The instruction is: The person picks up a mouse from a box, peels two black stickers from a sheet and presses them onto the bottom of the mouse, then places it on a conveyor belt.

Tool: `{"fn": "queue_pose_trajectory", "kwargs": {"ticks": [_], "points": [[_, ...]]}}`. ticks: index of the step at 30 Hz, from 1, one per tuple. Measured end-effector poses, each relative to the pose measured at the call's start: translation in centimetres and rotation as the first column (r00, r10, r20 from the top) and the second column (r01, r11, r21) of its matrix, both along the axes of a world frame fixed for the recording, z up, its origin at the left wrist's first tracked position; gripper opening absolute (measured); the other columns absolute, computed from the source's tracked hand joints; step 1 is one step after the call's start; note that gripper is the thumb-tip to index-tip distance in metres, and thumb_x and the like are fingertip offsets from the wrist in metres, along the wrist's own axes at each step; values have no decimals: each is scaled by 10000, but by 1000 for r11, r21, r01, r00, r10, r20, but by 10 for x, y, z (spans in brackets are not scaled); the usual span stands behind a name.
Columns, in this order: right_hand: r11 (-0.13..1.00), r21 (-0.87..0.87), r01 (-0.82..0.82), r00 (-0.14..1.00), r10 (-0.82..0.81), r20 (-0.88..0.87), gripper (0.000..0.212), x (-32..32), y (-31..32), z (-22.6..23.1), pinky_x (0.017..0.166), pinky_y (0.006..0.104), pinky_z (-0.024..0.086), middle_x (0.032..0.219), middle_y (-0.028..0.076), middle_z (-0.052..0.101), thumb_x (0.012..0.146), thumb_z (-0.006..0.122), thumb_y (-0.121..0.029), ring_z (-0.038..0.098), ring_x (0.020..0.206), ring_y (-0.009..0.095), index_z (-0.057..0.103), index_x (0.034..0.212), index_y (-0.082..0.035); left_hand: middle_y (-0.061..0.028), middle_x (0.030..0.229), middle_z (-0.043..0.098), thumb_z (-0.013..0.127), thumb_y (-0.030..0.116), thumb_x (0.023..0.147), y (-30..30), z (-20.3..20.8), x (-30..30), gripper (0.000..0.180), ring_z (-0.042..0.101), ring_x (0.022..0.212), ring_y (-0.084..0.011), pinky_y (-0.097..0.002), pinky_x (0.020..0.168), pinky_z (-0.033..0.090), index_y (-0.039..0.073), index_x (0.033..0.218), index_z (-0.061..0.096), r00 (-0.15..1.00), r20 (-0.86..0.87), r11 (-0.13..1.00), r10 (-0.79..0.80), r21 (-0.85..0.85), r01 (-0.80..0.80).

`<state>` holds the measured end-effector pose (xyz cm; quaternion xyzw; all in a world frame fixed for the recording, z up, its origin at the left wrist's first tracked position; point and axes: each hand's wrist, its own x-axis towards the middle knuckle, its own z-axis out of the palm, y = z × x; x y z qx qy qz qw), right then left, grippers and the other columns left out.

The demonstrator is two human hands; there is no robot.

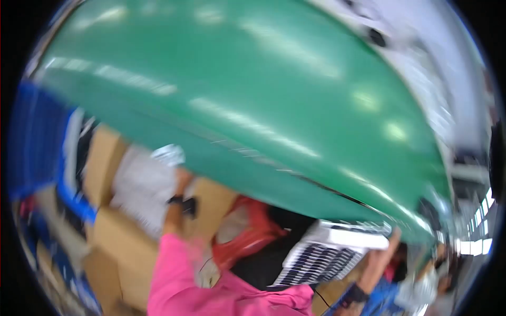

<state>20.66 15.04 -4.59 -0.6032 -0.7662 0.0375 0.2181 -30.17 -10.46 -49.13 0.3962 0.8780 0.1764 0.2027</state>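
My left hand (183, 178), blurred by motion, is over an open cardboard box (118, 247) with white sheeting (142, 184) inside. At its fingertips is a small, crumpled-looking white packet (169, 155), which it appears to grip. On the right, my right hand (391, 242) grips the edge of a white tray (358, 238) with rows of dark, narrow strips along its side. The tray is tilted beside the green table's near edge. Blur hides the exact hold of the fingers and the tray's contents.
A shiny green table (253, 89) spans the view ahead. Between my arms lies a red plastic bag (253, 226). Blue crates (34, 137) stand at far left. Clear plastic wrapping (421, 79) lies past the table's far right edge. Another person (419, 289) is at the lower right.
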Motion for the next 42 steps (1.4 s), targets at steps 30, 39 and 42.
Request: {"fn": "queue_pose_trajectory", "kwargs": {"ticks": [30, 39, 42], "points": [[401, -547, -735, 428, -351, -833, 290, -61, -119, 47, 582, 225, 444, 805, -16, 600, 828, 651, -54, 546, 671, 62, 622, 1104, 29, -193, 1224, 526, 661, 240, 885, 90, 457, 299, 627, 522, 1179, -269, -395, 1026, 384, -3, 1334, 296, 103, 713, 682, -694, 696, -224], [983, -41, -179, 936, 157, -314, 461, -76, -97, 6, 555, 300, 421, 841, 89, 492, 796, 710, -74, 504, 647, 175, 579, 1231, 7, -156, 1171, 486, 704, 311, 858, 91, 424, 308, 543, 652, 726, -229, -308, 539, 554, 43, 1204, 383, 368, 819, 717, -441, 568, -404], [974, -47, -219, 949, 202, -243, 539, -73, -97, 4, 590, 350, 434, 840, 84, 479, 783, 734, -129, 511, 707, 228, 551, 1274, -1, -136, 1225, 489, 768, 288, 803, 89, 427, 313, 591, 637, 937, -211, -367, 780, 558, 54, 1232, 435, 451, 803, 712, -390, 574, -405]]}}
